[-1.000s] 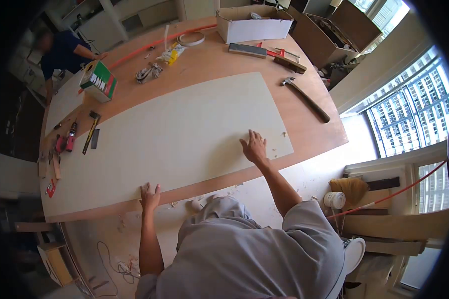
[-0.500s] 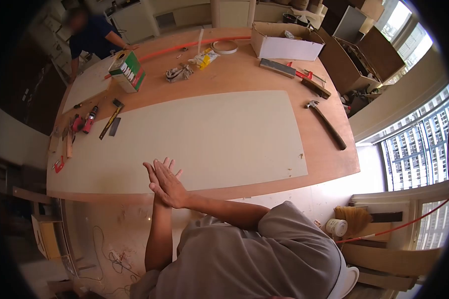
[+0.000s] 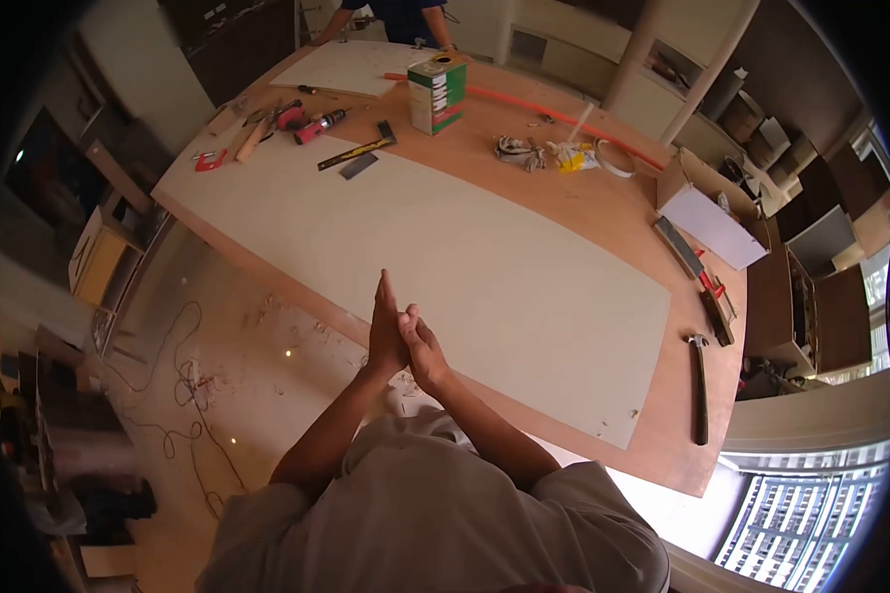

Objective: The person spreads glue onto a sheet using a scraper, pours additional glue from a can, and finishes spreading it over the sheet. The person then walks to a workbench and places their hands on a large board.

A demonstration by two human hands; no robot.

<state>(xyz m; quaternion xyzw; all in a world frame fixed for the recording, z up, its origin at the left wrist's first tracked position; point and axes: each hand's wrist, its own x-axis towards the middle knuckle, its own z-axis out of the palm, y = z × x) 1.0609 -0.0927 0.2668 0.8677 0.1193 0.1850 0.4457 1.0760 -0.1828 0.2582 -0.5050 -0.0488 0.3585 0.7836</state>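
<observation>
My left hand (image 3: 388, 331) and my right hand (image 3: 422, 348) are pressed palm to palm in front of my chest, above the near edge of the pale sheet (image 3: 485, 267). The left fingers are stretched out; the right fingers show partly, also extended. No object shows between the palms. The pale sheet lies flat on the brown worktable (image 3: 697, 395). On its far left part rest a yellow and black square (image 3: 358, 153) and a dark flat piece (image 3: 359, 166).
A hammer (image 3: 699, 385) lies at the table's right side, near a carton (image 3: 712, 217). A green and white can (image 3: 437, 94), a pink drill (image 3: 320, 127) and crumpled cloth (image 3: 519, 152) lie farther back. Another person (image 3: 396, 18) stands behind the table. Cables (image 3: 200, 381) cover the left floor.
My hands have left the sheet and come together palm to palm. The view has turned left, so the table appears rotated and its things lie farther right.
</observation>
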